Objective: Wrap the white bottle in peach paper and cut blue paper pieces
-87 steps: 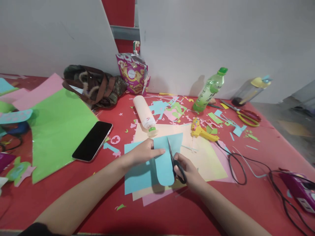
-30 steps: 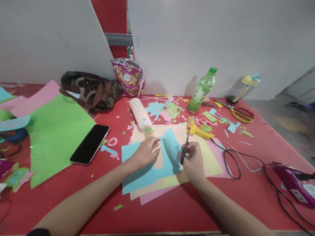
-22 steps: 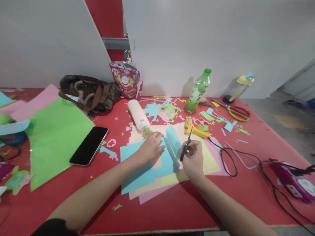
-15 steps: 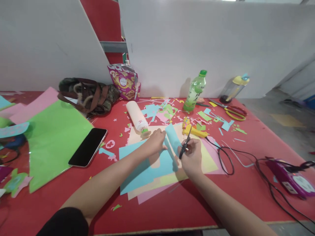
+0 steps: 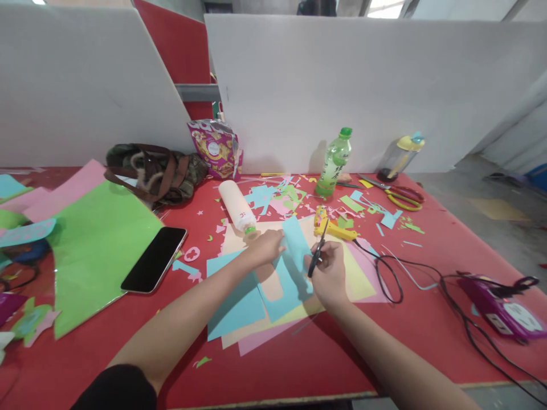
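A light blue strip of paper [image 5: 296,236] is held up between my hands, casting a shadow on the sheets below. My left hand [image 5: 267,247] is closed at the strip's left edge, fingertips and thumb close together. Small dark-handled scissors [image 5: 317,253] are in my right hand [image 5: 330,276], their blades pointing up and away; its thumb side touches the strip's lower right. Beneath lie stacked coloured sheets, with a blue sheet [image 5: 235,302] on top and a yellow sheet [image 5: 361,279] to the right.
Behind the sheets are a white tube [image 5: 237,205], a yellow glue gun [image 5: 339,230] with a black cord, paper scraps [image 5: 290,196] and a green bottle [image 5: 334,162]. A phone [image 5: 154,259] lies left on green sheets [image 5: 94,245]. Larger scissors [image 5: 404,195] and a purple power strip [image 5: 504,307] are right.
The view has tilted up slightly. My left hand has shifted a little left, and the blue strip shows more broadly facing me. The scissors stay in my right hand.
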### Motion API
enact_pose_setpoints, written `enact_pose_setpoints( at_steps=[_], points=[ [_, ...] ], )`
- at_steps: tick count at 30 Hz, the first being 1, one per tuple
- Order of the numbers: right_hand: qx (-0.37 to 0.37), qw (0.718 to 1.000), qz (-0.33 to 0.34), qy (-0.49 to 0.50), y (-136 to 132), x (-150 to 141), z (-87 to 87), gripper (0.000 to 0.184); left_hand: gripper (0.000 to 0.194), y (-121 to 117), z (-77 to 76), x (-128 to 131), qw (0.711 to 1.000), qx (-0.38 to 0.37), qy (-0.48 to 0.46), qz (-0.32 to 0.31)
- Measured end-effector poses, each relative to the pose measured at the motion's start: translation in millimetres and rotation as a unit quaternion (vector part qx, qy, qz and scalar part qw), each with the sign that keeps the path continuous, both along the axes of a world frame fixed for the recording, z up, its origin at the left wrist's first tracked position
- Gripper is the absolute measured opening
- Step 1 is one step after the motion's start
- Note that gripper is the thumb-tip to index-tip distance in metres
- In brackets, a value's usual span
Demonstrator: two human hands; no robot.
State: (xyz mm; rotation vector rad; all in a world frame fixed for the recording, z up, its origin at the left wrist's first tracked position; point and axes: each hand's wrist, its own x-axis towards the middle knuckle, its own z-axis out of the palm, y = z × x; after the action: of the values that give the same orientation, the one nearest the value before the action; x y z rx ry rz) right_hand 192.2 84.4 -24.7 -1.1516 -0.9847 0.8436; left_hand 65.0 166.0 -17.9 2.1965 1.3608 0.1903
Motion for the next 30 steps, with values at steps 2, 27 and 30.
enact_pose_setpoints(
  at_steps=[2, 27, 30],
  points=[
    [-0.002, 1.000, 0.006, 0.007, -0.7, -0.4, 0.5, 0.031, 0.012, -2.5, 4.0, -6.8, 0.999, 0.001, -0.029, 0.020],
    [-0.113, 0.952, 0.110, -0.262, -0.7, 3.2, -10.4, 0.025, 0.022, -71.6, -4.4, -56.5, 0.880, -0.179, -0.372, 0.237],
    [-0.116, 0.952, 0.108, -0.263, -0.6, 2.7, -9.7, 0.025, 0.031, -72.6, -7.6, -58.2, 0.904, -0.151, -0.337, 0.218]
  ],
)
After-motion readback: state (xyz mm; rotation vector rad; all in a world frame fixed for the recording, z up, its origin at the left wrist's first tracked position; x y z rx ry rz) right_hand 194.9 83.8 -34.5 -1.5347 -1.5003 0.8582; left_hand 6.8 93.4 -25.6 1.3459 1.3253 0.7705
